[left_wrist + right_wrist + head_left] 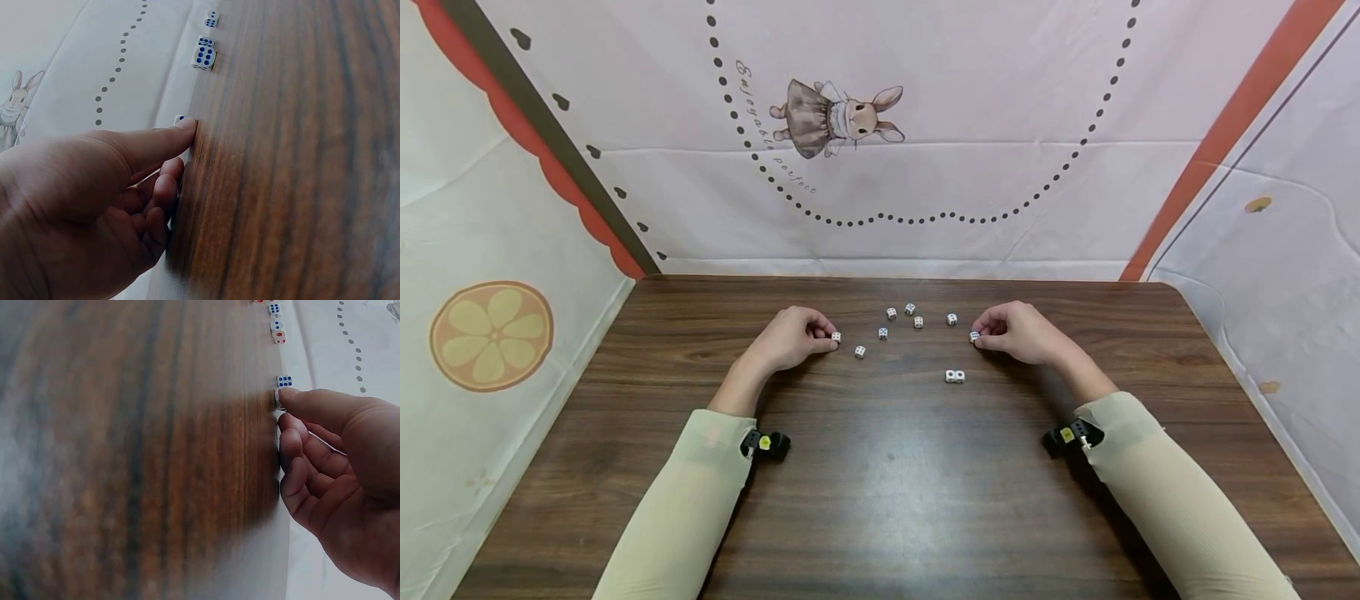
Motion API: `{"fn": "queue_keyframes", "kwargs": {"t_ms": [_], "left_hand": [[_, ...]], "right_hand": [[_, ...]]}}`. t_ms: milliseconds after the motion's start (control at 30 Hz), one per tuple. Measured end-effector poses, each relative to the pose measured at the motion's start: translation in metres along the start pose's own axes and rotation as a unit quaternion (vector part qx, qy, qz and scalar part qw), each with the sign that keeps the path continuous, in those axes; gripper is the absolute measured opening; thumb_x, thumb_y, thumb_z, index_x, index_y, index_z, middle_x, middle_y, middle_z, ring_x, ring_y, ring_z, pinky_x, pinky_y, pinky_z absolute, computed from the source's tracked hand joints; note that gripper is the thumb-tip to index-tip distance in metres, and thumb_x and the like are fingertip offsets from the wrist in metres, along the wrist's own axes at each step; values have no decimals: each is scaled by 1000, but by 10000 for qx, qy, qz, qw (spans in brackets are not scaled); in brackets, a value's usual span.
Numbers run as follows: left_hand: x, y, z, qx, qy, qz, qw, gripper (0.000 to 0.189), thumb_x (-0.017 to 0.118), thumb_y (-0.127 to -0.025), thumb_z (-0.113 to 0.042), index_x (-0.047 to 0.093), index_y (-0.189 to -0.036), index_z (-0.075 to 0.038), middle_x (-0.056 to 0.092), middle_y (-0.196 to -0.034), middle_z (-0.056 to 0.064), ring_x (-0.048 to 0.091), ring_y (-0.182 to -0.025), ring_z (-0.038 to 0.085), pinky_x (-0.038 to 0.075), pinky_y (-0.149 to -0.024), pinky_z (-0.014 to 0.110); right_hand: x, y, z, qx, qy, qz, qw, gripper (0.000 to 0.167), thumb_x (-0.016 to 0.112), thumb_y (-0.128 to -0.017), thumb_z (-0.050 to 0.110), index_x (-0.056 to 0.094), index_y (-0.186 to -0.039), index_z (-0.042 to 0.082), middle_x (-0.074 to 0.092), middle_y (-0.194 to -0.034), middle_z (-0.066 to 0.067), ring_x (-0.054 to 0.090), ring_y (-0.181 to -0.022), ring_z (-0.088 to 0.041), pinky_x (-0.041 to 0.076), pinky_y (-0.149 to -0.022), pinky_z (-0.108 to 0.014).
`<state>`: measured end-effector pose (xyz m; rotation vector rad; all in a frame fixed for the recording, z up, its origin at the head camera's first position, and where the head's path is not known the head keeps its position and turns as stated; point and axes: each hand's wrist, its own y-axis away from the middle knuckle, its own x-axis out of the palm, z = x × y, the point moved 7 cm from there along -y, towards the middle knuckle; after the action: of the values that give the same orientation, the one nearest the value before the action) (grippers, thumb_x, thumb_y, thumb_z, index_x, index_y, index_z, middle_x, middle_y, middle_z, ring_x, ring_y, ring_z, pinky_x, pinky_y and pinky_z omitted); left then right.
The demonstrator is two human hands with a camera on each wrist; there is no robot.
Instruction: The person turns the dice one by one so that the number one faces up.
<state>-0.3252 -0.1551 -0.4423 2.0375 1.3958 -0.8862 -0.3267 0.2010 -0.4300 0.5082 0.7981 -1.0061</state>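
Observation:
My left hand (792, 337) pinches a small white die (837, 337) between thumb and fingertips at the tabletop. In the left wrist view the thumb hides most of that die (180, 118). On the other side, my right hand (1024, 333) holds a second white die (974, 337) in the same kind of pinch. Only a sliver of this die (278, 399) shows in the right wrist view. Nearest to the left fingers lies a loose die (860, 352); another die (952, 319) lies just left of the right fingers.
Several more dice, such as one (883, 333) and another (910, 309), lie scattered between the hands. Two dice (955, 377) sit side by side closer to me. The brown wooden table (887, 500) ends at a printed cloth (970, 183) behind it.

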Motion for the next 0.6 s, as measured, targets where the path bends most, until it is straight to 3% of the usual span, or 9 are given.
{"fn": "queue_keyframes", "kwargs": {"t_ms": [600], "left_hand": [[1,0,2,-17,116,13,9999,10,82,-95,-16,79,-100,-8,67,-88,3,59,-80,18,48,-75,35]], "right_hand": [[1,-4,7,-129,282,-8,9995,15,82,-93,11,77,-105,5,72,-87,1,65,-85,-18,52,-80,-39]]}}
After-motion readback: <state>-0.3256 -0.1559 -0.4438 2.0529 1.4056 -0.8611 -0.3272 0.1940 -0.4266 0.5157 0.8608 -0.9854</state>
